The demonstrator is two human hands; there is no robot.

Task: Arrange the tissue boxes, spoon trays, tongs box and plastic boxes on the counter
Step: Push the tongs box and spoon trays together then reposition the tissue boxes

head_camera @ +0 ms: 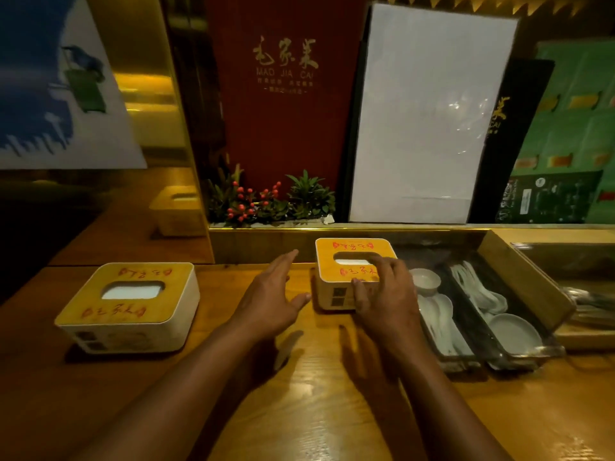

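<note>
Two white tissue boxes with wooden lids and red writing sit on the wooden counter (309, 410). The left tissue box (129, 307) stands alone near the counter's left side. The far tissue box (346, 261) is at the centre back, and my right hand (382, 301) grips its front right corner, thumb on the front face and fingers over the lid. My left hand (269, 294) hovers just left of that box, fingers spread, holding nothing. Two spoon trays (466, 327) with white spoons and small dishes lie right of the box.
A wooden box (565, 294) with metal utensils sits at the far right. Behind the counter stand a planter with red berries (269, 201), a red menu (283, 94), a white board (426, 111) and a green menu (572, 128). A mirrored panel is at the left.
</note>
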